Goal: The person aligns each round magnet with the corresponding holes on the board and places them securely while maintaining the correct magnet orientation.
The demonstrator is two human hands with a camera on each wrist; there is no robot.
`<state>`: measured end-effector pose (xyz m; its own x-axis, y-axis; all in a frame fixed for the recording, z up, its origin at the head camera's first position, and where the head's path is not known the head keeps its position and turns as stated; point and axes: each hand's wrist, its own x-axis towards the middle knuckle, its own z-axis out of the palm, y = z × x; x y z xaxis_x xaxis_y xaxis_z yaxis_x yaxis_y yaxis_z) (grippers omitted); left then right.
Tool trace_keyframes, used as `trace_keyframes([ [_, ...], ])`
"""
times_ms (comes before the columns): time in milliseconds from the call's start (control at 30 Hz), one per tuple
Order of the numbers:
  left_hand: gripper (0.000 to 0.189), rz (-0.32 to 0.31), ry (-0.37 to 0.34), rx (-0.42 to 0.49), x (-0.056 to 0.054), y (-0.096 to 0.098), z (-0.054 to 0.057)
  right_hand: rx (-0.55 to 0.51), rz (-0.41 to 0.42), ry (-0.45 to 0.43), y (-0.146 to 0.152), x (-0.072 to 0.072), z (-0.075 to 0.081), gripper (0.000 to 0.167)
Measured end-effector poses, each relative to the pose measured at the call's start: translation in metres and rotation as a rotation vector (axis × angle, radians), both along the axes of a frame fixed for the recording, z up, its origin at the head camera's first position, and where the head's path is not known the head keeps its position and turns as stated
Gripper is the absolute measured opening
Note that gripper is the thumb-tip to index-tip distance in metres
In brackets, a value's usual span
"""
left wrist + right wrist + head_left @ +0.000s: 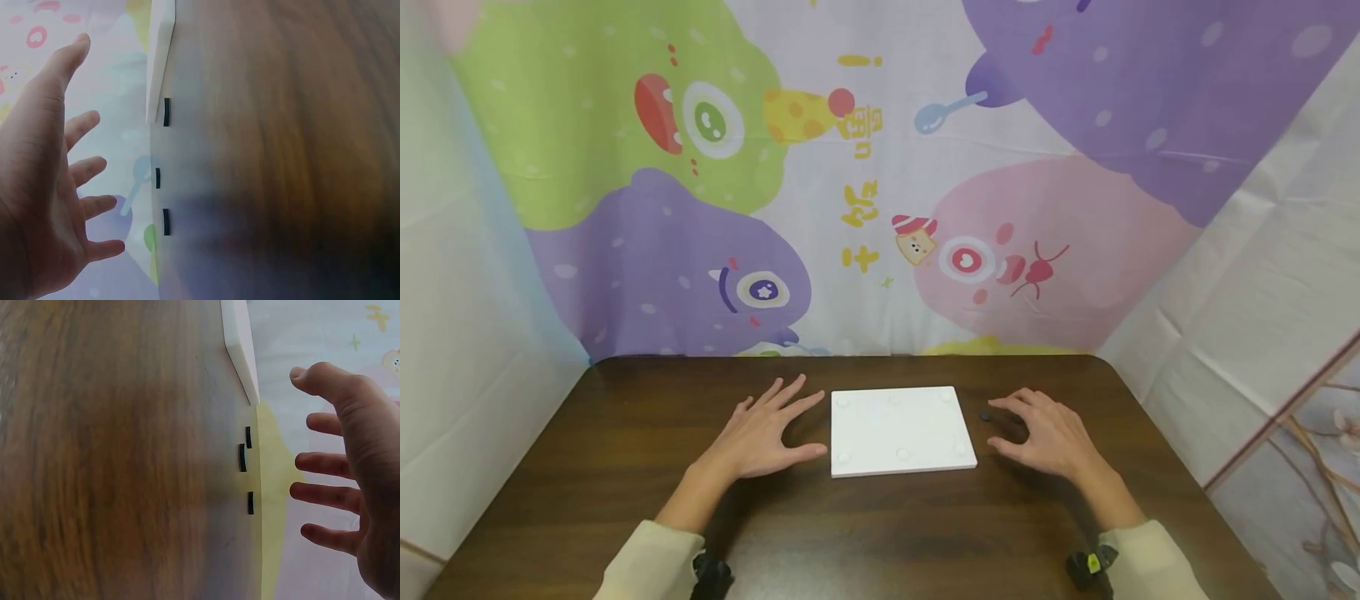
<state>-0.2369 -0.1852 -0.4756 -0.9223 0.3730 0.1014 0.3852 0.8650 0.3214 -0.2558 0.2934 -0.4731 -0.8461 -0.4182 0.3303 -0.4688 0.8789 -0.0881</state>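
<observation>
A flat white board [868, 429] with several round marks lies on the brown table. To its left hovers my left hand [763, 435], fingers spread, thumb close to the board's edge, holding nothing. My right hand [1051, 433] hangs on the other side, fingers loosely bent and apart from the thumb, also holding nothing. Three small flat black pieces, one of them a black piece [166, 222], lie on the table near my left hand in the left wrist view. Three more, including a black piece [250, 503], lie near my right hand; one black disc [985, 417] shows beside its fingertips.
The dark wood table [880, 542] ends at a cartoon-print curtain [865, 317] behind the board. White cloth [1225, 275] hangs on the right side, and another pale cloth [467, 292] hangs on the left.
</observation>
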Motion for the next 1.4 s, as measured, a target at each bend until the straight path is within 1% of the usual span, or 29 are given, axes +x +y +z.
trace_keyframes([
  [200, 0.091, -0.019, -0.021, 0.008, -0.003, 0.007, 0.0, 0.011, 0.007, -0.016, 0.0, 0.0, -0.001, 0.053],
  [400, 0.092, -0.034, -0.032, 0.013, -0.005, 0.012, -0.003, 0.021, 0.011, -0.038, 0.0, 0.0, -0.001, 0.048],
  [567, 0.091, -0.048, -0.047, 0.019, -0.005, 0.017, -0.006, 0.037, -0.007, -0.053, 0.0, 0.002, -0.001, 0.046],
  [800, 0.089, -0.055, -0.087, 0.022, -0.006, 0.021, -0.007, 0.056, -0.019, -0.069, 0.0, 0.002, -0.002, 0.046],
  [900, 0.089, -0.059, -0.093, 0.024, -0.006, 0.023, -0.007, 0.067, -0.023, -0.081, 0.0, 0.002, -0.001, 0.047],
  [1167, 0.087, -0.068, -0.118, 0.032, -0.007, 0.027, -0.007, 0.085, -0.008, -0.137, -0.002, 0.0, -0.002, 0.047],
  [1400, 0.088, -0.074, -0.147, 0.032, -0.009, 0.03, -0.007, 0.109, -0.016, -0.184, -0.003, 0.0, -0.005, 0.048],
])
